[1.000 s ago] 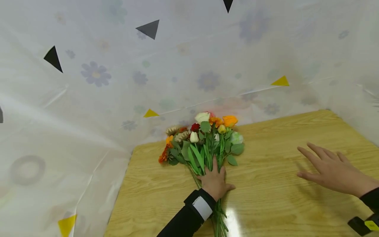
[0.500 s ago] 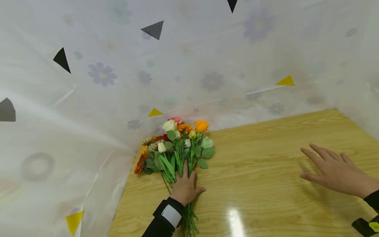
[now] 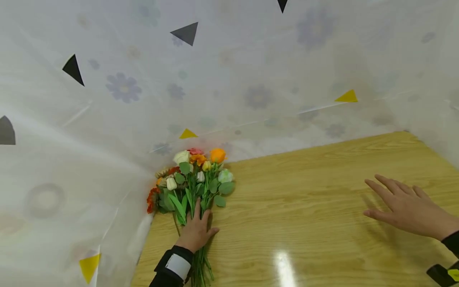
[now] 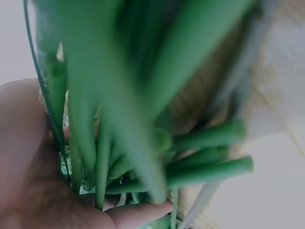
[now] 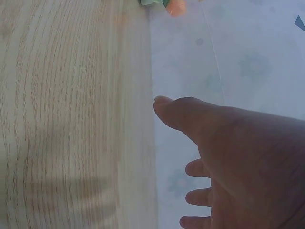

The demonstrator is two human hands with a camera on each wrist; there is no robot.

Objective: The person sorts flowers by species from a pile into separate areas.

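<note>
Glossy wood-grain tabletop point(image 3: 305, 207), smooth plastic-looking flower stems point(image 3: 201, 262), shiny, creased plastic-looking sheeting point(image 3: 222, 75).

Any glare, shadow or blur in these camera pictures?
Head view: a bright glare patch on the table, a soft shadow below the right hand; left wrist view: the closest green stems out of focus; right wrist view: bluish cast, faint shadows at lower left.

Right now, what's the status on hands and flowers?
Left hand spread on the stems. Right hand open, holding nothing. Flowers lying on the table, near its left edge. Patterned sheeting close behind.
</note>
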